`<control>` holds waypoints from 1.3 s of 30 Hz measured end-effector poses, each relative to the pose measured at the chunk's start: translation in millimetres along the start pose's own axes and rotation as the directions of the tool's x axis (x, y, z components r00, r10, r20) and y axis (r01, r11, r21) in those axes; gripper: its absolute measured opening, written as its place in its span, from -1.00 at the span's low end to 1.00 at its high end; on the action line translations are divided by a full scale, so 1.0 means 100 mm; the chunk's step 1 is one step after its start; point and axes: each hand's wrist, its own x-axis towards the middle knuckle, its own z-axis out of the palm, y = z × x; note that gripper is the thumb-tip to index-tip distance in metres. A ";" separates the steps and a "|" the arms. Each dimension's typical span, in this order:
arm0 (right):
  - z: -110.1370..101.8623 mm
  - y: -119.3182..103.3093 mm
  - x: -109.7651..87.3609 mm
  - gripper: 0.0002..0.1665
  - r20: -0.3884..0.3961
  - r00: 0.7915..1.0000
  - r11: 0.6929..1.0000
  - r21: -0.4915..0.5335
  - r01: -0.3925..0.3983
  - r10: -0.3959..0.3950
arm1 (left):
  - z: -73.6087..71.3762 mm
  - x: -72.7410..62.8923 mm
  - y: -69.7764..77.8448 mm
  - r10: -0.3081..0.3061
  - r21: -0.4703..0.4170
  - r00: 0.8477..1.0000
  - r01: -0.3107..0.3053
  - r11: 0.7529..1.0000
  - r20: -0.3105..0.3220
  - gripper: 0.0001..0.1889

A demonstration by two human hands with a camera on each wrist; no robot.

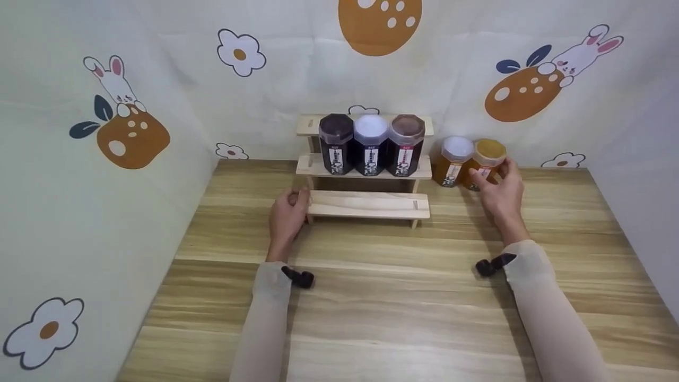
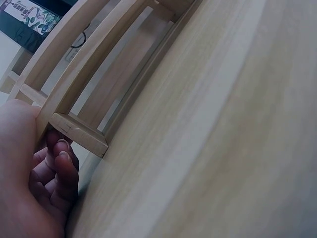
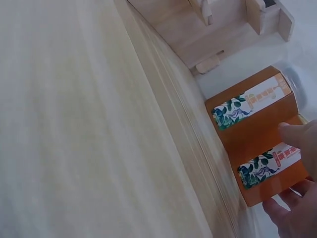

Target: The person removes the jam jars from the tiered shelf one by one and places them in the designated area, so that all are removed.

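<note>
A three-tier wooden display rack (image 1: pixel 366 203) stands at the back of the table. My left hand (image 1: pixel 288 216) grips the left end of its lowest step; in the left wrist view the fingers (image 2: pixel 67 173) curl beside the step's end. Three dark octagonal jars (image 1: pixel 371 155) stand in a row on the middle step. To the right of the rack, two amber jars stand side by side on the table. My right hand (image 1: pixel 504 195) holds the outer amber jar (image 3: pixel 272 171), thumb at its front, fingers around its far side. The white-lidded amber jar (image 1: pixel 451 165) is close beside it.
The wood-grain table (image 1: pixel 403 297) extends in front of the rack. A white printed cloth (image 1: pixel 297 79) rises behind and on both sides. Small black cameras (image 1: pixel 299 278) are strapped to both sleeved wrists.
</note>
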 end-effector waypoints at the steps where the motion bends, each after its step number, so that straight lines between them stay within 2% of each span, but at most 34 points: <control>1: 0.00 0.00 0.01 0.04 0.006 1.000 1.000 0.003 0.004 -0.004 | 0.00 0.00 -0.01 0.004 0.004 1.000 -0.004 1.000 -0.002 -0.61; 8: 0.00 0.05 0.06 0.00 0.069 0.997 0.999 0.029 0.036 -0.038 | 0.01 0.00 -0.02 0.003 0.011 1.000 -0.003 1.000 -0.009 -0.64; 13: 0.01 0.10 0.05 -0.01 0.068 0.995 0.996 0.045 0.074 -0.077 | -0.01 -0.02 -0.02 0.009 0.013 1.000 -0.009 1.000 -0.002 -0.63; 17: 0.02 0.15 0.03 0.01 0.074 0.993 0.996 0.006 0.087 -0.087 | -0.01 -0.02 -0.02 0.004 0.020 1.000 -0.004 1.000 -0.011 -0.62; 23: 0.02 0.21 -0.03 0.07 0.095 0.995 1.000 0.016 0.025 -0.027 | -0.01 -0.03 -0.02 -0.001 0.022 1.000 0.001 1.000 -0.013 -0.61; 26: 0.03 0.18 -0.07 0.08 0.059 0.998 0.997 0.078 -0.007 0.003 | 0.00 -0.03 -0.01 -0.003 0.022 1.000 0.004 1.000 -0.016 -0.61; 29: 0.03 0.09 -0.14 0.10 -0.011 1.000 0.994 0.108 -0.003 0.004 | 0.00 -0.02 0.00 0.003 0.022 1.000 -0.002 1.000 -0.017 -0.63; 35: 0.08 -0.19 -0.27 0.09 -0.119 0.992 0.998 0.051 0.046 -0.040 | 0.00 -0.01 0.00 0.007 0.020 1.000 -0.007 1.000 -0.021 -0.65; 39: 0.15 -0.33 -0.35 0.03 -0.177 0.978 0.993 0.015 0.115 -0.111 | 0.00 -0.01 0.00 0.017 0.001 1.000 -0.017 1.000 -0.015 -0.66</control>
